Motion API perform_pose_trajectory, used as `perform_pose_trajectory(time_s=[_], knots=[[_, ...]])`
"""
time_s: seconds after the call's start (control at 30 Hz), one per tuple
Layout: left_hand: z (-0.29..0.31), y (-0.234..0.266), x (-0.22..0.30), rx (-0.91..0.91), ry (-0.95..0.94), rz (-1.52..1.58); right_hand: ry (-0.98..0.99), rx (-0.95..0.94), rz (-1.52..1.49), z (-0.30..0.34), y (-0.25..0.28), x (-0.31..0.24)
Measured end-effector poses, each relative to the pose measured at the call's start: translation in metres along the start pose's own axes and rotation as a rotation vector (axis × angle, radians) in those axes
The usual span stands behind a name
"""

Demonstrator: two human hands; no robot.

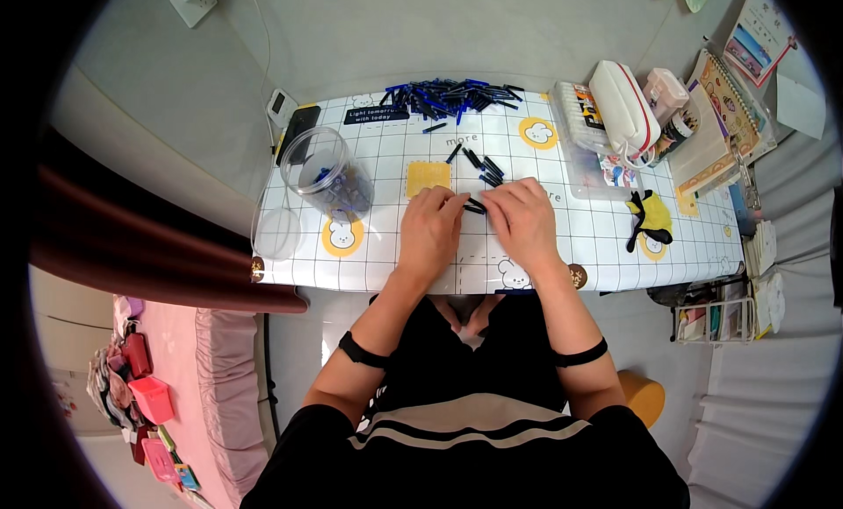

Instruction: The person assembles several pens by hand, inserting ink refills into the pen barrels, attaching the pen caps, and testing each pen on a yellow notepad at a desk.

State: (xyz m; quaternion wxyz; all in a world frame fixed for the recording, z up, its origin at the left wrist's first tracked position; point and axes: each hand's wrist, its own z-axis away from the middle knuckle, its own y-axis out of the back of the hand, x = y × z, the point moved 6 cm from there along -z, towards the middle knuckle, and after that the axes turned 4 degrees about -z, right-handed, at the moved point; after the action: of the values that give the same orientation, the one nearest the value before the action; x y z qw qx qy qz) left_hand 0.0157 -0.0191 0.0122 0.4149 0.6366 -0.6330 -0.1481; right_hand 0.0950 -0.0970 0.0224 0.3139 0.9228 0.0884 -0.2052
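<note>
Between my hands, near the middle of the table, are short black ink cartridges [474, 206]. My left hand [429, 231] is closed, its thumb and fingertips at their left end. From the other side my right hand [524, 221] has its fingers bent together at their right end; its fingertips partly cover them. Just beyond lie several loose dark cartridges [493, 166]. Farther back is a large heap of black and blue cartridges [452, 96]. To the left, a clear round jar [356, 191] without a lid holds many blue cartridges.
A clear round lid [279, 234] lies left of the jar, and a black phone [301, 131] behind it. On the right are a plastic case [587, 171], a white pencil pouch [623, 105], notebooks [731, 105] and a yellow-black cloth item [652, 217]. The table's front edge [395, 288] is close.
</note>
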Motion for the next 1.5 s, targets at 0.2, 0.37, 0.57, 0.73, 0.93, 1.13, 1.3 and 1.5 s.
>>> perform_pose_trajectory(time_s=[0.2, 0.37, 0.57, 0.73, 0.93, 1.13, 1.3, 1.5], knots=[[-0.003, -0.001, 0.005, -0.001, -0.054, 0.014, -0.122, 0.106, 0.165, 0.001, 0.006, 0.008], [-0.003, -0.004, 0.009, -0.064, -0.149, -0.001, -0.154, 0.068, 0.204, 0.0, 0.005, 0.009], [-0.002, -0.007, 0.007, -0.097, -0.112, 0.148, -0.177, 0.05, 0.186, -0.001, 0.004, 0.01], [-0.003, -0.004, 0.007, -0.071, -0.069, 0.155, -0.169, 0.027, 0.154, -0.001, 0.004, 0.01], [-0.002, -0.002, 0.007, -0.044, -0.024, 0.135, -0.124, 0.018, 0.127, 0.0, 0.002, 0.007], [-0.002, -0.001, 0.006, -0.052, 0.014, 0.128, -0.113, -0.053, 0.11, 0.0, 0.0, 0.006], [-0.001, -0.002, 0.004, -0.067, 0.021, 0.114, -0.142, -0.057, 0.092, 0.001, 0.0, 0.007], [0.0, -0.002, 0.003, -0.047, 0.025, 0.123, -0.123, -0.042, 0.051, 0.002, 0.001, 0.005]])
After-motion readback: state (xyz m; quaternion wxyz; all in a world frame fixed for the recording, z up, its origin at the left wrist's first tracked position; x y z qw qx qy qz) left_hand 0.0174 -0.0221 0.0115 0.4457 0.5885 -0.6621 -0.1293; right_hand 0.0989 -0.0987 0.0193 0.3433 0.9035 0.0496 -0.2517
